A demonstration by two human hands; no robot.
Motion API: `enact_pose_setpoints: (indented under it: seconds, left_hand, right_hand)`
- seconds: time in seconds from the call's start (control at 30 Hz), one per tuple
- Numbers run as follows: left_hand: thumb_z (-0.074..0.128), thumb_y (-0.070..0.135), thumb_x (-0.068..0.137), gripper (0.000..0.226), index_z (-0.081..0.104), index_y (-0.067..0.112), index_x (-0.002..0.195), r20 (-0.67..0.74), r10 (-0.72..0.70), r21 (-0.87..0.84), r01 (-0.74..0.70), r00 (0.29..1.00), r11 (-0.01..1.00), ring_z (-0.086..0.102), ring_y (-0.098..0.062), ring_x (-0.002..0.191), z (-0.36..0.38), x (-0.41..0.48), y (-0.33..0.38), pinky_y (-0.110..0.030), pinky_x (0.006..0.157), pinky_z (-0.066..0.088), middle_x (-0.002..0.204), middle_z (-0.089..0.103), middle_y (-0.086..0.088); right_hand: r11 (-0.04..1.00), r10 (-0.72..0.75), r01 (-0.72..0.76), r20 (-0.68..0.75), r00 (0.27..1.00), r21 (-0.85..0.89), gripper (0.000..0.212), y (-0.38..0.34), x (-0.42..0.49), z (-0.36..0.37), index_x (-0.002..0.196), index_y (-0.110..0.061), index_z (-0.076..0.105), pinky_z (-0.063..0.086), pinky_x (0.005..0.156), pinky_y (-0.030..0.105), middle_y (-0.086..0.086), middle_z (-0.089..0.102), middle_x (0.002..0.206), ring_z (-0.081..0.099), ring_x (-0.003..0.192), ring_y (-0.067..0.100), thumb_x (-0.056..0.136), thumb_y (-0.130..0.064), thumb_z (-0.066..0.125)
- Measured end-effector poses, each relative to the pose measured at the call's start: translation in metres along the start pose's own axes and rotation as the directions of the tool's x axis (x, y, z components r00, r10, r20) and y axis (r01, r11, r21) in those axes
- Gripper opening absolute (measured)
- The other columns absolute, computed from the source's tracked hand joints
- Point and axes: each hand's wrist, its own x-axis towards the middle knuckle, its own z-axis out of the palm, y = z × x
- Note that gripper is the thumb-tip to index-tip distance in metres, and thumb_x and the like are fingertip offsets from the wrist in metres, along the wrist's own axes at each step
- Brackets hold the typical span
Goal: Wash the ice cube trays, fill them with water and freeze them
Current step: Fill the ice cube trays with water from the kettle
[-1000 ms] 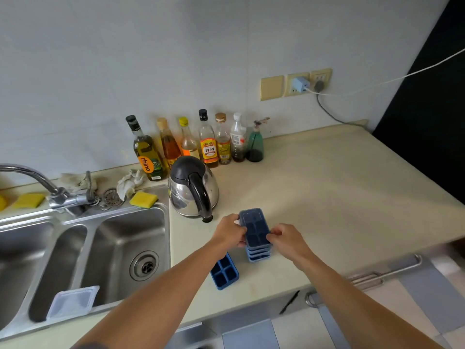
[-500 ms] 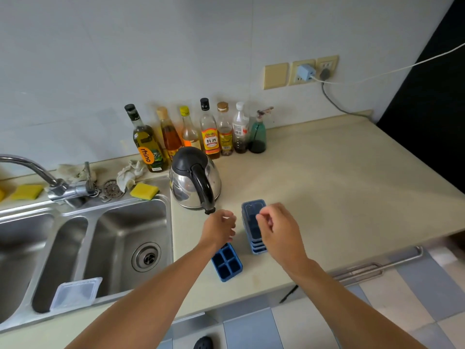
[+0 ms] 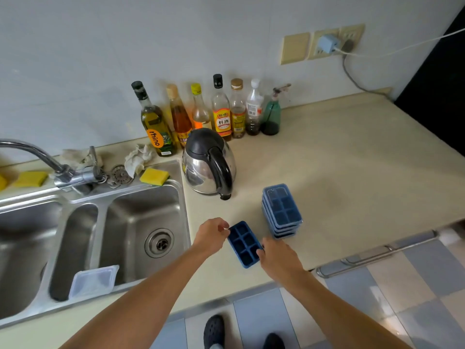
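A second ago we were holding both hands on the stack of lidded blue ice cube trays (image 3: pixel 281 210); now we are leaving that stack standing by itself on the beige countertop (image 3: pixel 352 172), and both hands are meeting at the open blue plastic ice cube tray (image 3: pixel 244 244) lying flat near the counter's front edge. We are reading this as the sorting being finished and the washing about to start, with the lidless tray going first.

Our left hand (image 3: pixel 211 235) is curling its fingers narrowly at the tray's far left corner and pinching the rim there. Our right hand (image 3: pixel 279 258) is closing its fingertips over the near right edge, so the tray is sitting between the two grips, held at opposite corners and resting on the counter. The stack is standing just beyond and to the right of it, apart from both hands.

The stainless steel double sink (image 3: pixel 141 197) is lying to the left of the tray, with a clear plastic lid (image 3: pixel 93 280) leaning in its near corner, so we are expecting a short carry leftwards to the basin
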Motion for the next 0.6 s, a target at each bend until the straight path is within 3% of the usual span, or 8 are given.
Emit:
enact_pose_setpoints:
  seconds: [0.3,0.47,0.6]
  left_hand:
    - [0.059,0.004,0.096,0.008,0.061,0.011,0.099,0.085,-0.085,-0.174,0.099,0.993,0.98,0.066,-0.018,0.058,-0.003,0.005,-0.012,-0.026,0.059,0.055,0.085,0.071,-0.012]
    - [0.054,-0.002,0.091,0.016,0.059,0.012,0.098,0.115,-0.117,-0.218,0.14,0.986,0.966,0.064,-0.018,0.057,-0.007,0.007,-0.014,-0.025,0.058,0.053,0.081,0.07,-0.012]
    - [0.053,-0.003,0.09,0.018,0.058,0.012,0.098,0.109,-0.127,-0.23,0.15,0.986,0.962,0.062,-0.019,0.058,-0.01,0.007,-0.015,-0.028,0.062,0.054,0.078,0.069,-0.012]
  right_hand:
    - [0.974,0.103,-0.106,0.025,0.994,0.202,0.018,-0.007,0.006,0.008,0.099,-0.008,0.063,0.052,0.072,0.038,0.005,0.067,0.086,0.063,0.078,0.021,0.099,-0.017,0.048]
    - [0.936,0.113,-0.115,0.025,0.993,0.332,0.018,-0.013,0.003,0.003,0.102,-0.004,0.065,0.058,0.075,0.048,0.011,0.069,0.083,0.067,0.075,0.03,0.097,-0.01,0.049]
    - [0.92,0.091,-0.114,0.078,0.993,0.374,0.023,-0.017,0.0,-0.006,0.113,-0.002,0.066,0.058,0.071,0.045,0.01,0.064,0.082,0.06,0.072,0.025,0.098,-0.011,0.051]
